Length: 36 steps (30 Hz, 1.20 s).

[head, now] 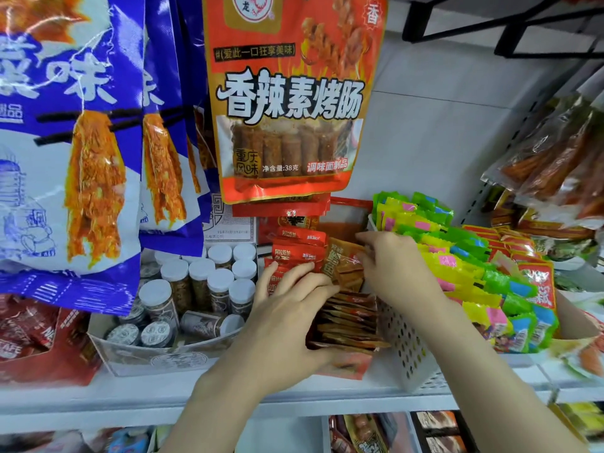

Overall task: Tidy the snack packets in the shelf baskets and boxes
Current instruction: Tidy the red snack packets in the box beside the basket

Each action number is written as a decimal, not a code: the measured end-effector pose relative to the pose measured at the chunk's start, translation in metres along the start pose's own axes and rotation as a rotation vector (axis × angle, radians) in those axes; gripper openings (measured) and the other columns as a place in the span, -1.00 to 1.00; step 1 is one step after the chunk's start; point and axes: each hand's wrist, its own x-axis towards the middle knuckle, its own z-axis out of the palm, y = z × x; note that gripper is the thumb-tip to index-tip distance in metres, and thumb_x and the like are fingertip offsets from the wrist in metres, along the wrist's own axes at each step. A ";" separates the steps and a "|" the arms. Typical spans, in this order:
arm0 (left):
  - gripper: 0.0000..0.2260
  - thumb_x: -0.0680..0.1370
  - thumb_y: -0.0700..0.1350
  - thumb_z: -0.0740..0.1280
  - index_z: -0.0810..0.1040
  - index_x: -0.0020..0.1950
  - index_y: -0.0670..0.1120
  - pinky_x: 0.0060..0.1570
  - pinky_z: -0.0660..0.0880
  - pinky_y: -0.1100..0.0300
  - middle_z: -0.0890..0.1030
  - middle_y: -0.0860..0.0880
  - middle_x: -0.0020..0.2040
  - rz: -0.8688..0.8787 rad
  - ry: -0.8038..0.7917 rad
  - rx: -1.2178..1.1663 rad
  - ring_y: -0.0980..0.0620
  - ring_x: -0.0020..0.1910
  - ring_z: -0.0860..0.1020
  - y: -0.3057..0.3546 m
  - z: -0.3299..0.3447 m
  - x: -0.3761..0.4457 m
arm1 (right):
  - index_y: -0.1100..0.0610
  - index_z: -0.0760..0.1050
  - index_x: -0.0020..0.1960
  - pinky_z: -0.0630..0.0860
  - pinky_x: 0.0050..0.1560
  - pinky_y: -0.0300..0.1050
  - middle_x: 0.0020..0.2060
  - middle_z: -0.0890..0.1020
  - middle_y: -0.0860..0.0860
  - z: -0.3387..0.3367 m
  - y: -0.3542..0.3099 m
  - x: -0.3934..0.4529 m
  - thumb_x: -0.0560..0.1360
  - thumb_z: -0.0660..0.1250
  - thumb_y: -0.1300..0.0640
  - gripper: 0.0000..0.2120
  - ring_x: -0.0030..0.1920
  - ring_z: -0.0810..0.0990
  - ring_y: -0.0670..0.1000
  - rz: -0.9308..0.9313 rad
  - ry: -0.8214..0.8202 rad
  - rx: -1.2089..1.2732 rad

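In the head view a red box (pixel 346 369) on the shelf holds a row of small brown snack packets (pixel 349 325) in front and red snack packets (pixel 299 248) behind. My left hand (pixel 287 318) lies flat on the left end of the brown row, fingers pressing against the red packets. My right hand (pixel 397 263) reaches in from the right and pinches an upright brown packet (pixel 343 261) near the middle of the box. A white perforated basket (pixel 408 348) to the right is full of green, yellow and pink packets (pixel 457 256).
Large blue bags (pixel 75 142) and a red sausage-snack bag (pixel 291 103) hang in front of the shelf. A cardboard tray (pixel 157 356) of white-capped jars (pixel 202 282) stands to the left. More red packets (pixel 536 282) and hanging clear bags (pixel 562 152) are at right. The shelf edge (pixel 294 400) runs below.
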 end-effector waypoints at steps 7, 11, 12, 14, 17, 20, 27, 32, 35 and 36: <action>-0.16 0.35 0.57 -0.08 0.27 0.49 0.13 0.48 -0.35 -0.08 0.23 0.27 0.43 -0.014 -0.042 0.060 0.20 0.54 -0.07 0.004 -0.001 -0.002 | 0.13 0.59 0.18 0.55 0.11 0.01 0.03 0.66 0.14 0.024 0.008 0.006 0.47 0.41 0.15 -0.71 0.09 0.61 0.17 0.061 -0.040 -0.057; -0.14 0.34 0.60 -0.08 0.26 0.49 0.14 0.48 -0.33 -0.11 0.21 0.28 0.43 -0.028 -0.055 0.064 0.21 0.53 -0.10 0.006 -0.001 -0.003 | 0.07 0.65 0.08 0.56 0.06 -0.06 0.00 0.66 0.12 0.025 0.010 0.006 0.50 0.39 0.11 -0.83 0.02 0.63 0.15 0.075 -0.065 -0.071; -0.13 0.34 0.61 -0.10 0.26 0.49 0.14 0.48 -0.33 -0.10 0.21 0.29 0.43 -0.031 -0.052 0.056 0.22 0.53 -0.10 0.007 -0.001 -0.003 | 0.06 0.66 0.06 0.55 0.04 -0.08 -0.02 0.67 0.11 0.023 0.009 0.004 0.51 0.37 0.13 -0.84 0.02 0.63 0.14 0.058 -0.041 -0.067; -0.13 0.36 0.60 -0.17 0.27 0.49 0.14 0.48 -0.35 -0.07 0.22 0.29 0.43 -0.038 -0.043 0.035 0.24 0.52 -0.11 0.008 -0.002 -0.004 | 0.06 0.65 0.01 0.51 -0.05 -0.08 -0.08 0.68 0.10 0.014 0.005 0.002 0.51 0.34 0.17 -0.87 -0.02 0.63 0.15 0.007 0.044 -0.069; -0.16 0.40 0.56 -0.24 0.27 0.50 0.14 0.48 -0.36 -0.05 0.24 0.29 0.44 -0.048 -0.037 0.029 0.25 0.52 -0.11 0.009 -0.004 -0.003 | 0.10 0.59 0.03 0.50 -0.14 -0.01 -0.13 0.67 0.15 -0.014 -0.004 -0.001 0.54 0.30 0.17 -0.88 -0.06 0.61 0.24 -0.045 0.197 -0.032; -0.21 0.44 0.52 -0.25 0.25 0.51 0.16 0.48 -0.38 -0.02 0.23 0.29 0.46 -0.070 -0.037 0.008 0.26 0.52 -0.11 0.010 -0.004 -0.003 | 0.10 0.63 -0.01 0.56 -0.06 0.05 -0.16 0.71 0.12 -0.050 -0.006 -0.006 0.52 0.36 0.13 -0.90 -0.07 0.65 0.23 -0.085 0.350 0.057; -0.31 0.50 0.46 -0.25 0.24 0.47 0.17 0.49 -0.33 0.10 0.30 0.39 0.32 -0.148 0.095 -0.118 0.46 0.44 -0.07 0.020 -0.002 -0.001 | -0.01 0.69 -0.06 0.61 -0.07 -0.18 -0.30 0.69 -0.16 -0.087 0.016 -0.013 0.45 0.47 0.05 -0.92 -0.25 0.66 -0.21 -0.016 0.457 0.368; -0.56 0.49 0.44 0.02 0.44 0.17 0.25 0.36 0.33 0.06 0.53 0.36 0.01 -0.326 0.219 -0.624 0.26 0.27 0.38 0.030 -0.007 0.005 | 0.05 0.69 -0.02 0.66 -0.06 -0.03 -0.28 0.73 -0.03 -0.081 0.026 -0.012 0.44 0.49 0.10 -0.88 -0.25 0.71 -0.07 0.092 0.236 0.688; -0.69 0.49 0.28 0.30 0.61 0.05 0.11 -0.04 0.50 0.39 0.68 0.14 0.00 -0.328 0.349 -0.976 0.17 0.03 0.62 0.041 -0.017 0.009 | 0.07 0.68 -0.03 0.65 -0.20 -0.20 -0.30 0.72 -0.04 -0.085 0.026 -0.014 0.46 0.47 0.16 -0.90 -0.27 0.71 -0.06 0.081 0.193 0.824; -0.71 0.45 0.22 0.34 0.63 0.01 0.08 -0.11 0.52 0.38 0.70 0.06 -0.02 -0.342 0.358 -1.082 0.13 -0.03 0.65 0.043 -0.020 0.010 | 0.08 0.68 -0.03 0.63 -0.23 -0.24 -0.30 0.72 -0.04 -0.087 0.026 -0.015 0.47 0.46 0.18 -0.90 -0.27 0.71 -0.07 0.077 0.174 0.866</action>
